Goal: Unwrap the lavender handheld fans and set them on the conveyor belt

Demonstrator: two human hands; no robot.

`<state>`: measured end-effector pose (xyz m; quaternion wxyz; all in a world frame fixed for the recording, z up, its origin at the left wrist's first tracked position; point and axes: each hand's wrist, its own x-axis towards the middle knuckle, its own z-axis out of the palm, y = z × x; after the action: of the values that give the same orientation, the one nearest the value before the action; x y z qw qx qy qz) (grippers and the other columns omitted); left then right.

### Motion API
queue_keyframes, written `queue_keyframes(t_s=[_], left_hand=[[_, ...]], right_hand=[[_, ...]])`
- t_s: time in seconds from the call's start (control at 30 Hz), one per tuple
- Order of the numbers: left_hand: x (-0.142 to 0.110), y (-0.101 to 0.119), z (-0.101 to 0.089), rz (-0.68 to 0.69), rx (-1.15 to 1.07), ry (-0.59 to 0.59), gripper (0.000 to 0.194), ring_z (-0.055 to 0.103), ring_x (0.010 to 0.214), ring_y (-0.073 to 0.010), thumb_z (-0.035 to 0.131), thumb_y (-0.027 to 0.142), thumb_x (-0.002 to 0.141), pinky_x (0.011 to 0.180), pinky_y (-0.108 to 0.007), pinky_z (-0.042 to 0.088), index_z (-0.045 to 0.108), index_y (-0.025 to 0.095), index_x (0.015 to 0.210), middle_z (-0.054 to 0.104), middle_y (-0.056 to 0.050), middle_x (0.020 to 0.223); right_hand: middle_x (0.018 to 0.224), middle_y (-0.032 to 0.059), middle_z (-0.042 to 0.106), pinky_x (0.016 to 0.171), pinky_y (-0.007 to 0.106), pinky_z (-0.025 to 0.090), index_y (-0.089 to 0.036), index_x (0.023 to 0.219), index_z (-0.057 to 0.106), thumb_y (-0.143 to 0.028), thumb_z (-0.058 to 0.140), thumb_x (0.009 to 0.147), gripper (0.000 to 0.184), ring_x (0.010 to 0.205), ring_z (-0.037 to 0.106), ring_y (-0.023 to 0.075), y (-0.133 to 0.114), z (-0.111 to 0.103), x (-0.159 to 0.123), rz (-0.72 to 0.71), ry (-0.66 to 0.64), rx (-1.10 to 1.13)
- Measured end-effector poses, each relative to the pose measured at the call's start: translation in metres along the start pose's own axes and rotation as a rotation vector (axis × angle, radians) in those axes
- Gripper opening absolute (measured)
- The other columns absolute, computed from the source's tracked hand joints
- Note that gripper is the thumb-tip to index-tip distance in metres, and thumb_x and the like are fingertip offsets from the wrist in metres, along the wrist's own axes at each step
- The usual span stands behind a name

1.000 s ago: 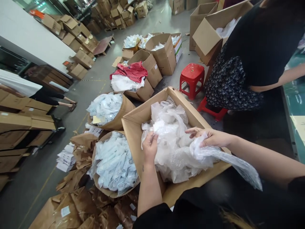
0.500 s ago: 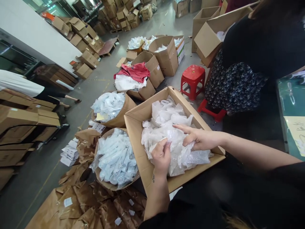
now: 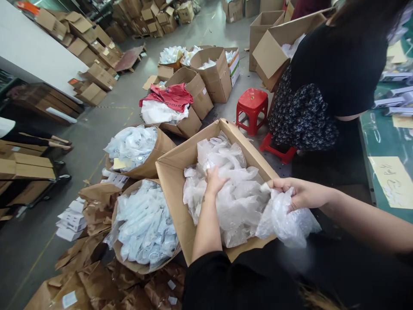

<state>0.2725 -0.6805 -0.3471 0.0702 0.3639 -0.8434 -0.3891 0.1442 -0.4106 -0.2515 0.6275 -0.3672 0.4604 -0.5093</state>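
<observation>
A cardboard box (image 3: pixel 176 202) stands in front of me, filled with crumpled, translucent bubble-wrap bags (image 3: pixel 238 193). Into the middle of this pile reaches my left hand (image 3: pixel 215 181), its thumb stretched apart from the fingers and nothing visibly gripped; the fingertips are partly lost among the bags. Over the box's near right corner, my right hand (image 3: pixel 298 193) is closed on a bubble-wrap bag (image 3: pixel 287 221), which hangs crumpled below the fingers and past the rim. Whether anything is inside that bag I cannot tell.
Two round-topped cartons of pale blue bagged items (image 3: pixel 145 224) stand left of the box, with brown paper packages (image 3: pixel 97 280) below them. A red stool (image 3: pixel 252 107) is beyond. At right are a person in black (image 3: pixel 335 69) and a green table (image 3: pixel 374 137).
My right hand has moved right and toward me, with a bubble-wrap bag in it. My left hand has gone deeper over the pile and its pinch has opened. The view has shifted right.
</observation>
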Motion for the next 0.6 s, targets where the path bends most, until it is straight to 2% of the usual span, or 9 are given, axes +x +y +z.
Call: queue_keyframes(t_s=[0.07, 0.1, 0.17, 0.27, 0.37, 0.43, 0.5, 0.57, 0.6], left_hand=[[0.013, 0.001, 0.020, 0.140, 0.179, -0.132, 0.029, 0.039, 0.124, -0.0324, 0.079, 0.020, 0.059, 0.105, -0.049, 0.026, 0.067, 0.019, 0.086, 0.060, -0.010, 0.108], [0.012, 0.003, 0.026, 0.190, 0.178, -0.155, 0.018, 0.041, 0.121, -0.0312, 0.075, 0.019, 0.063, 0.104, -0.049, 0.027, 0.067, 0.018, 0.079, 0.061, -0.009, 0.100], [0.002, 0.006, 0.026, 0.216, -0.002, -0.115, 0.006, 0.053, 0.104, -0.0245, 0.066, 0.021, 0.074, 0.097, -0.043, 0.037, 0.063, 0.017, 0.077, 0.061, -0.006, 0.085], [-0.028, 0.016, 0.010, 0.102, -0.506, -0.003, 0.026, 0.057, 0.076, -0.0141, 0.062, 0.034, 0.079, 0.074, -0.030, 0.048, 0.059, 0.019, 0.100, 0.060, -0.002, 0.084], [-0.063, 0.032, -0.002, -0.045, -0.912, -0.046, 0.049, 0.055, 0.066, -0.0103, 0.068, 0.042, 0.072, 0.060, -0.024, 0.048, 0.052, 0.025, 0.115, 0.060, 0.000, 0.090], [-0.087, 0.042, 0.004, -0.143, -1.051, -0.169, 0.049, 0.053, 0.059, -0.0091, 0.071, 0.045, 0.069, 0.056, -0.024, 0.048, 0.055, 0.025, 0.111, 0.061, 0.001, 0.085], [-0.111, 0.047, 0.019, -0.203, -1.102, -0.285, 0.040, 0.052, 0.055, -0.0094, 0.069, 0.047, 0.071, 0.055, -0.025, 0.048, 0.060, 0.023, 0.102, 0.060, 0.002, 0.076], [-0.133, 0.045, 0.036, -0.192, -1.072, -0.334, 0.033, 0.055, 0.060, -0.0122, 0.066, 0.048, 0.074, 0.062, -0.028, 0.049, 0.065, 0.019, 0.091, 0.061, 0.000, 0.072], [-0.143, 0.043, 0.042, -0.169, -1.035, -0.337, 0.032, 0.056, 0.065, -0.0140, 0.064, 0.048, 0.076, 0.067, -0.030, 0.049, 0.066, 0.018, 0.086, 0.061, -0.001, 0.072]], right_hand=[[0.079, 0.0011, 0.054, 0.060, 0.018, 0.045, -0.012, 0.092, 0.062, -0.027, 0.073, 0.072, 0.028, 0.067, 0.054, 0.0083, 0.014, -0.006, -0.002, 0.031, 0.000, 0.096], [0.081, 0.0021, 0.055, 0.060, 0.018, 0.045, -0.011, 0.084, 0.062, -0.028, 0.074, 0.071, 0.024, 0.068, 0.054, 0.0086, 0.021, -0.009, -0.003, 0.023, 0.023, 0.146], [0.096, 0.0062, 0.057, 0.067, 0.021, 0.048, -0.012, 0.081, 0.064, -0.028, 0.075, 0.069, 0.023, 0.078, 0.057, 0.0117, 0.035, -0.011, -0.007, -0.014, 0.110, 0.239], [0.137, 0.0093, 0.042, 0.089, 0.034, 0.046, -0.015, 0.081, 0.067, -0.027, 0.079, 0.064, 0.024, 0.115, 0.051, 0.0246, 0.046, -0.011, -0.009, -0.062, 0.211, 0.312], [0.151, 0.0018, 0.024, 0.100, 0.041, 0.039, -0.018, 0.075, 0.068, -0.028, 0.081, 0.059, 0.022, 0.135, 0.030, 0.0305, 0.044, -0.009, 0.003, -0.168, 0.236, 0.409], [0.151, 0.0009, 0.026, 0.099, 0.042, 0.040, -0.018, 0.074, 0.067, -0.028, 0.080, 0.061, 0.021, 0.135, 0.030, 0.0299, 0.039, -0.008, 0.015, -0.243, 0.225, 0.507], [0.142, 0.0059, 0.040, 0.091, 0.043, 0.044, -0.017, 0.077, 0.067, -0.029, 0.077, 0.064, 0.021, 0.123, 0.046, 0.0292, 0.035, -0.005, 0.025, -0.251, 0.153, 0.559], [0.116, 0.0096, 0.059, 0.080, 0.041, 0.049, -0.016, 0.080, 0.066, -0.031, 0.077, 0.064, 0.024, 0.096, 0.061, 0.0246, 0.030, -0.003, 0.028, -0.241, 0.100, 0.537], [0.100, 0.0082, 0.064, 0.076, 0.039, 0.050, -0.016, 0.079, 0.066, -0.032, 0.077, 0.064, 0.025, 0.085, 0.062, 0.0213, 0.028, -0.002, 0.026, -0.238, 0.112, 0.511]])
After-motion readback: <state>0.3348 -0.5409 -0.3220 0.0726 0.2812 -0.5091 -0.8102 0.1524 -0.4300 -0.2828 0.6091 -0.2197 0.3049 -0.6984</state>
